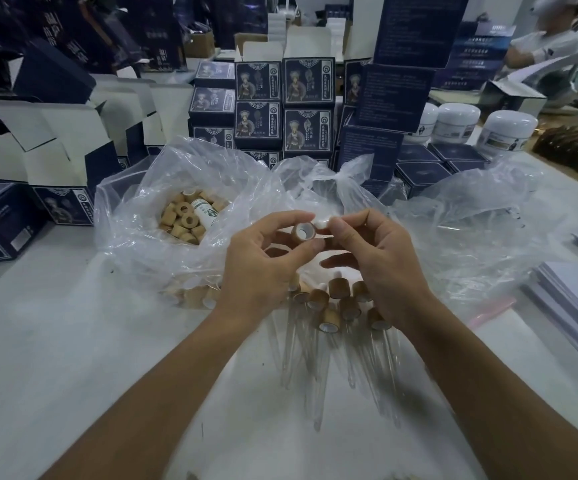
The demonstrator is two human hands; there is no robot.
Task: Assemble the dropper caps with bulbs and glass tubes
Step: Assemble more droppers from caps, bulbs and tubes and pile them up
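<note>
**Handling notes: cap, bulb and glass tube**

I work over a white table (73, 341). The largest item is the clear plastic bag (135, 209) of loose bamboo-coloured caps (183, 220), lying left of my hands. It is limp and crinkly, so I judge it will shift if dragged.

Next come the assembled droppers (329, 306) piled just below my hands, their glass tubes (318, 382) pointing toward me. I judge these tubes thin, slick and breakable; take hold at the cap, never mid-tube.

My left hand (263, 268) pinches one cap (303, 232) by its rim, opening facing me. The cap looks light and rigid, so a rim grip suits it.

My right hand (374, 261) pinches a small white bulb (322, 224) between thumb and forefinger, touching the cap's edge. I judge the bulb soft; squeeze lightly.
</note>
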